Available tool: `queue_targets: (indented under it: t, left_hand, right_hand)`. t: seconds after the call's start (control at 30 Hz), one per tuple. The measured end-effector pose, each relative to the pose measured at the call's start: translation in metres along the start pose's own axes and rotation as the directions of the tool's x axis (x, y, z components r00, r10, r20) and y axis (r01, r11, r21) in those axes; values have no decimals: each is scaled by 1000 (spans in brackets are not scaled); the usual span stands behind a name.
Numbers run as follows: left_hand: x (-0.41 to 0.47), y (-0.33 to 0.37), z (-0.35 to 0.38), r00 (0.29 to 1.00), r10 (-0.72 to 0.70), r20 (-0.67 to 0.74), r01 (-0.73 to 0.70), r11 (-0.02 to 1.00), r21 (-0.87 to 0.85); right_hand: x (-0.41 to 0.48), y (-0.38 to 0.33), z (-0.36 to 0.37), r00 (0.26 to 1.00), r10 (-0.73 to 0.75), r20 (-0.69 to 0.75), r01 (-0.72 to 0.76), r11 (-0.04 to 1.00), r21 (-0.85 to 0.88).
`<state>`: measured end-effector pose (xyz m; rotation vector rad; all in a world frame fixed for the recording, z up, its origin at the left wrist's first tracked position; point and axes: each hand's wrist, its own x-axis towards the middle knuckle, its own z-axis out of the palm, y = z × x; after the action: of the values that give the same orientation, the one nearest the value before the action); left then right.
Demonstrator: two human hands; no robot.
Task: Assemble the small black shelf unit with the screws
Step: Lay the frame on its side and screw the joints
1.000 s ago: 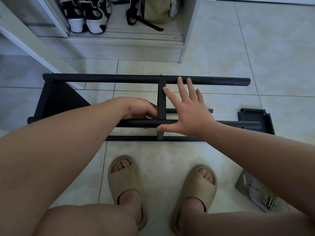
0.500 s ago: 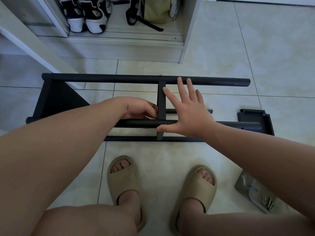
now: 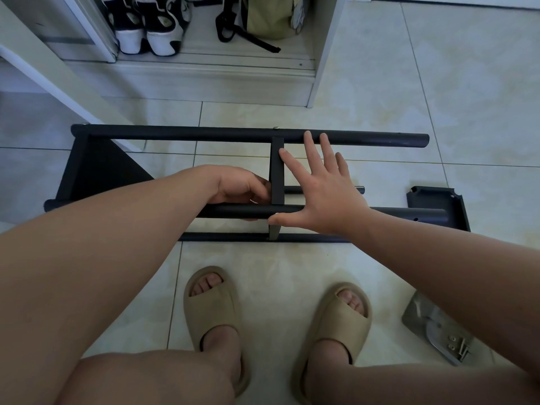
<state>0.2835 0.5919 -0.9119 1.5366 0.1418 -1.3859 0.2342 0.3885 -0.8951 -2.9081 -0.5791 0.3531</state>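
**Open-ended frame could twist or slide under an uneven push**

The right hand (image 3: 324, 194) lies flat with its fingers straight and spread. Its thumb rests on the near tube (image 3: 409, 214) and its fingertips reach the far tube (image 3: 204, 134). The left hand (image 3: 242, 187) is curled against the left edge of the middle brace (image 3: 277, 171), just behind the near tube. Its fingertips are hidden, so I cannot tell whether it pinches a screw or only the brace.

The shelf unit (image 3: 306, 237) lies on its side on the floor tiles (image 3: 380, 97), just ahead of the person's slippers (image 3: 213, 305). Only the left end panel (image 3: 87, 171) is joined to it. The right ends of both tubes hang free, and the loose end panel (image 3: 438, 204) sits on the floor beside them.

That open end is the weak point, in my judgement:
- **Twisting:** a hard press from the flat hand could spread or twist the tubes, pulling the brace's hole out of line so a screw goes in crooked.
- **Sliding:** the tiles look smooth, so a sideways push may move the whole frame.
- **Pinching:** the curled fingers sit where brace meets tube and could get nipped if the joint snaps home.
- **Losing the brace:** the spare screws (image 3: 457, 346) lie in a shiny packet (image 3: 423, 320) well apart at the lower right. Reaching for them means letting go of the frame, and the brace may drop out of place
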Motion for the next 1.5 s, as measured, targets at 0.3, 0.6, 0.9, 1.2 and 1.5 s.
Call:
queue_targets:
  t: [0.3, 0.6, 0.9, 1.2, 1.5]
  left_hand:
    - [1, 0, 3, 999, 7, -51, 0, 990, 138]
    - [3, -1, 1, 1000, -6, -22, 7, 999, 47]
    - [0, 1, -1, 1000, -7, -21, 9, 992, 129]
    - [5, -1, 0, 995, -59, -85, 71, 986, 148]
    - [3, -3, -3, 1000, 24, 7, -25, 996, 86]
  right_hand:
    - [0, 1, 1, 1000, -5, -14, 5, 1000, 6]
    - [0, 1, 2, 1000, -4, -15, 4, 1000, 11]
    - [0, 1, 2, 1000, -2, -15, 2, 1000, 11]
    - [1, 1, 2, 1000, -3, -11, 3, 1000, 3]
    - [1, 1, 2, 1000, -5, -10, 5, 1000, -1]
